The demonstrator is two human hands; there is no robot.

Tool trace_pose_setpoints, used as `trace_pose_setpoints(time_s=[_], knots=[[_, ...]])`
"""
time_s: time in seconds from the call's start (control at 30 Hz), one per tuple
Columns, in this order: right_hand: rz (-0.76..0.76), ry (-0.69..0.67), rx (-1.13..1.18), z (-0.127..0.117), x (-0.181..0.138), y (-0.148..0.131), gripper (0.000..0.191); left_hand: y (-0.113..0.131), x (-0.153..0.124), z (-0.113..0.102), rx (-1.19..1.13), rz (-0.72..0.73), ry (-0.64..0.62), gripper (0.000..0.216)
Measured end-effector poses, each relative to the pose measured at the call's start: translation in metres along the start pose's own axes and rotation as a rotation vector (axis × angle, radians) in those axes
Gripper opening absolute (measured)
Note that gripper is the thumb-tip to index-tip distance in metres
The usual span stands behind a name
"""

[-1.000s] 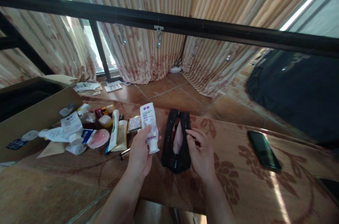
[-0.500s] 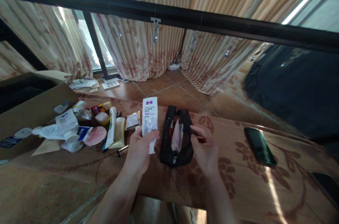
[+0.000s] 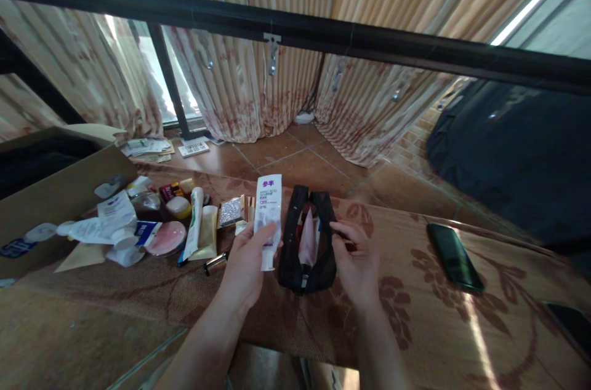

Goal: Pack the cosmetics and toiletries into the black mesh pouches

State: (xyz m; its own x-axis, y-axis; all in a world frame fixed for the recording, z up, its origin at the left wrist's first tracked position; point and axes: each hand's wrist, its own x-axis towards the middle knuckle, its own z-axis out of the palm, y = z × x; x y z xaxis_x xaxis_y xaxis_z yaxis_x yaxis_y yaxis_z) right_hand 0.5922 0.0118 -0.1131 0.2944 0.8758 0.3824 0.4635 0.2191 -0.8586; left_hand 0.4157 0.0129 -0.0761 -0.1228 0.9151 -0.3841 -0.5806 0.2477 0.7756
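My left hand (image 3: 247, 261) is closed round the lower part of a white squeeze tube (image 3: 268, 202) with purple print, thumb across its front. The tube stands up just left of a black zip pouch (image 3: 289, 254), which lies open on the brown patterned cloth. Inside the pouch I see a pink tube (image 3: 308, 239) and other items too shaded to name. My right hand (image 3: 355, 261) pinches the pouch's right edge with thumb and fingers. Near my left hand are a glittery compact (image 3: 232, 211) and a small black and gold stick (image 3: 215, 264).
To the left lie several tubes, jars and a round pink-topped container (image 3: 166, 237), beside a cardboard box (image 3: 69, 178). A dark phone (image 3: 455, 256) rests on the cloth (image 3: 415, 316) at right, another at the right edge. A black bar (image 3: 295, 21) crosses before the curtains.
My left hand has carried the white tube slightly right, closer to the pouch. My right hand has kept its hold on the pouch edge, shifting only a little.
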Motion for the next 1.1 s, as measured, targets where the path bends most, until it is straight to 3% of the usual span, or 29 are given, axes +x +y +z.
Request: trace_pose_setpoints(time_s=[0.47,0.67,0.87,0.97,1.1], knots=[[0.001,-0.001,-0.016,0.0,-0.001,0.001,0.022,-0.002,0.0,0.0,0.01,-0.026,-0.017,0.033],[-0.003,-0.005,-0.013,0.0,-0.002,0.004,0.022,0.003,-0.007,0.002,0.058,0.107,-0.228,0.034],[-0.006,-0.02,0.014,-0.001,-0.002,0.003,0.022,0.004,-0.018,0.003,0.316,0.244,-0.443,0.033],[-0.004,-0.026,0.012,-0.001,-0.003,0.001,0.022,0.0,-0.019,0.003,0.482,0.369,-0.416,0.031],[0.003,-0.029,-0.003,-0.002,-0.003,0.0,0.023,-0.005,-0.018,0.002,0.618,0.495,-0.316,0.045]])
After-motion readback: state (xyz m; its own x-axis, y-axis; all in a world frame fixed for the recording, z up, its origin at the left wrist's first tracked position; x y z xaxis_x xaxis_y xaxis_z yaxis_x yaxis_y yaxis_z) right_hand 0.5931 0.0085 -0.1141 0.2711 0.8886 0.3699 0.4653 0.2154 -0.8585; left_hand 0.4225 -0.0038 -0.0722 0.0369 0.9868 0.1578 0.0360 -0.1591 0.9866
